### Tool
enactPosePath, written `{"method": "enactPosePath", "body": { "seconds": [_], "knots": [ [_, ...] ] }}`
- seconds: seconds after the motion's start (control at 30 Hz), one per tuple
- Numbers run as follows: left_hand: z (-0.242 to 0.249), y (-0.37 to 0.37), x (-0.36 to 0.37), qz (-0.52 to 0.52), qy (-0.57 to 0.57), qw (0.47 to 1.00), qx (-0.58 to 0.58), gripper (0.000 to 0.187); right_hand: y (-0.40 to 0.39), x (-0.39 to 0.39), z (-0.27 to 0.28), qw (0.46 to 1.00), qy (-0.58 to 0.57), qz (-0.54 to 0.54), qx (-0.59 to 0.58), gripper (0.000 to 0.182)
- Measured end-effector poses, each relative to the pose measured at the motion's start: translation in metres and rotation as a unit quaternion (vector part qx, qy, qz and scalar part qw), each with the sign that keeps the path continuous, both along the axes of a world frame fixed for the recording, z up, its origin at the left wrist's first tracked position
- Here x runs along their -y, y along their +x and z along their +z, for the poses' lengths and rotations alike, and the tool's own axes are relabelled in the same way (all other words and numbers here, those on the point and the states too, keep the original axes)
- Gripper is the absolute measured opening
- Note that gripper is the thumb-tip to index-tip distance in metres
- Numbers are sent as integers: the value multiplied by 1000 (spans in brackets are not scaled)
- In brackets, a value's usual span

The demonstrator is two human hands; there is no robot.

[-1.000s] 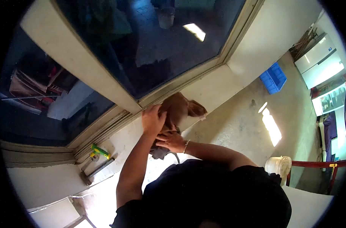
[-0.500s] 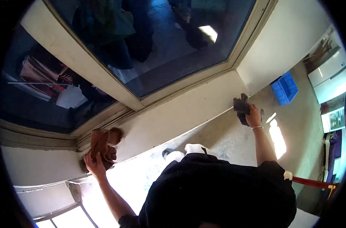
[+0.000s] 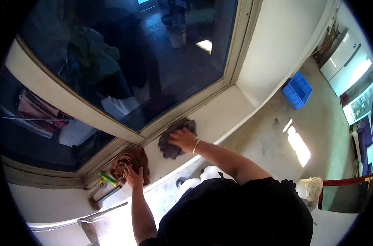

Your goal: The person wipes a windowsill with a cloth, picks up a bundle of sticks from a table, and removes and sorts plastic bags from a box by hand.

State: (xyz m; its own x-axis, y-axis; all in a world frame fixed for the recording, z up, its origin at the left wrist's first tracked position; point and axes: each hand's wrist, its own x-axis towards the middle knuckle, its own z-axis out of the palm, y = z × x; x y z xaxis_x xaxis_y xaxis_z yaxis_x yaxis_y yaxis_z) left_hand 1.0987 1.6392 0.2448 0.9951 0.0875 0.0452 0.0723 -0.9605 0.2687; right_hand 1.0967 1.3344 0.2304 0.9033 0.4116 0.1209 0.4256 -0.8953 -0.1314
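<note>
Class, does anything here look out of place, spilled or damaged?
Perhaps one thing: a small dark lump lies alone on the greyish floor near the blue rectangular plastic crate, too small to identify. The crumpled brown cloth under the left hand looks in use. No clear spill or damage shows.

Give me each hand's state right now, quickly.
Left hand: on the brown cloth; grip can't be told.
Right hand: open, laid over the dark grey cloth.

The brown cloth [image 3: 141, 157] lies bunched in loose folds toward the left of the pale windowsill [image 3: 225, 108]; the dark grey cloth [image 3: 169, 149], wrinkled and ragged-edged, lies just to its right, slightly farther.
</note>
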Motion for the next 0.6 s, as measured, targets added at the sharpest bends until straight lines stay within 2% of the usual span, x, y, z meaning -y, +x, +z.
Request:
{"method": "enactPosePath", "body": {
  "seconds": [0.1,0.13,0.17,0.2,0.23,0.27,0.3,0.33,0.37,0.43,0.5,0.53,0.6],
  "knots": [
    [-6,6,-17,-34,-29,999,-9,56,-4,86,-16,987,53,-153,19,43],
    [-6,8,-21,-42,-48,998,-12,53,-14,121,-15,979,-2,-204,5,47],
    [-7,12,-23,-44,-49,998,-13,53,-36,151,-4,958,-8,-287,8,50],
    [-8,15,-24,-39,-56,997,-41,53,-57,184,-7,938,2,-345,32,45],
    [-9,16,-24,-34,-62,995,-69,52,-85,216,-2,922,-21,-386,-5,43],
    [-12,18,-22,-32,-63,995,-71,52,-115,245,-4,892,15,-451,-29,41],
    [-17,18,-22,-35,-45,998,-38,51,-146,250,17,835,58,-542,-71,38],
    [-18,15,-23,-35,-26,999,-7,50,-180,282,-10,805,55,-584,-83,36],
    [-14,14,-21,-25,-23,999,-9,50,-208,293,-1,775,69,-608,-159,36],
    [-1,14,-10,-12,-26,999,-40,49,-238,279,31,721,137,-667,-128,37],
    [2,15,-5,12,-10,999,-51,48,-254,288,12,766,149,-624,-36,37],
    [4,15,-1,23,12,998,-60,48,-235,259,43,788,125,-602,-19,39],
    [6,23,-2,28,37,994,-102,49,-193,224,63,846,200,-494,-1,40]
  ]
}}
